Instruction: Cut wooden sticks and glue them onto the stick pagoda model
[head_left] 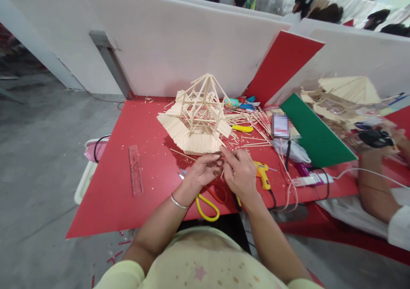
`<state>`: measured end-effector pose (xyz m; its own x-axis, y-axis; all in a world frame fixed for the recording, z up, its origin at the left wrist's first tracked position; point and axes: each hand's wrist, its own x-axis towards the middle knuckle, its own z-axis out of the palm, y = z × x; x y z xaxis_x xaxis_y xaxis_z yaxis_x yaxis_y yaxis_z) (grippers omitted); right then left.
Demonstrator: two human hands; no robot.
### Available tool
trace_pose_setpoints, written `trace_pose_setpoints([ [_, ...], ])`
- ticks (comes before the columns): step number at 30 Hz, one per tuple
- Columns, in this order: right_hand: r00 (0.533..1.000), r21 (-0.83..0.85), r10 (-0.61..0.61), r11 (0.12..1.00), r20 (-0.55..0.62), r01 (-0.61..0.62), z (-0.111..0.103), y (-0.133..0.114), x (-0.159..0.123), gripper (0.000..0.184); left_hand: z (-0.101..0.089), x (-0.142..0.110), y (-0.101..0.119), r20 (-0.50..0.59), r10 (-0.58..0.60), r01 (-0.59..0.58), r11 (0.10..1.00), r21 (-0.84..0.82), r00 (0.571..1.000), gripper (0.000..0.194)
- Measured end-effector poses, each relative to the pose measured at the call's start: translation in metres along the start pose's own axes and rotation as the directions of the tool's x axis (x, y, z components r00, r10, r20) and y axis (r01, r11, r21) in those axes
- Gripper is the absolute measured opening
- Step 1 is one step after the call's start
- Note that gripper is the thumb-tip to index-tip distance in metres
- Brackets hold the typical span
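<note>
A pale wooden stick model (200, 141) with a pointed open frame and slatted, sloping sides stands on the red table. Just in front of its near edge, my right hand (241, 171) is closed in a pinch; a thin wooden stick (222, 143) shows at its fingertips. My left hand (205, 170) meets it there with fingers curled together, and whatever lies between them is hidden. Beneath the hands lie scissors with a yellow handle (208, 208) and a red-handled tool (217, 194), both partly covered. A yellow glue gun (263, 176) rests right of my right hand.
A clear ruler (136, 170) lies on the left of the red table (105, 195). Loose sticks (250, 119) and a yellow-handled tool (242, 128) are behind the model. A green board (315, 133) stands at right, with a co-worker's arm (373, 182) beyond. White partitions (192, 45) rise behind.
</note>
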<state>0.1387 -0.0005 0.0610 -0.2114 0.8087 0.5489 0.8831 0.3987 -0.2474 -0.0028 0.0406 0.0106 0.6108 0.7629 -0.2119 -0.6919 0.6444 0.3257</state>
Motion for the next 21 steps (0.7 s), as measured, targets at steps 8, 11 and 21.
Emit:
trace_pose_setpoints([
  [8,1.000,-0.111,-0.007,0.994,0.024,0.010,0.000,-0.003,0.002,0.043,0.003,0.001,0.001,-0.037,-0.010,0.009,1.000,-0.019,0.999,0.012],
  [11,1.000,-0.125,-0.008,0.992,0.019,0.010,0.000,-0.002,0.002,0.042,0.005,-0.001,0.001,-0.053,-0.013,0.012,1.000,-0.026,0.999,0.010],
  [21,0.993,0.071,0.021,0.997,-0.113,-0.013,-0.002,0.001,-0.009,0.044,0.011,-0.005,0.002,-0.015,-0.002,0.001,0.999,-0.054,1.000,0.027],
])
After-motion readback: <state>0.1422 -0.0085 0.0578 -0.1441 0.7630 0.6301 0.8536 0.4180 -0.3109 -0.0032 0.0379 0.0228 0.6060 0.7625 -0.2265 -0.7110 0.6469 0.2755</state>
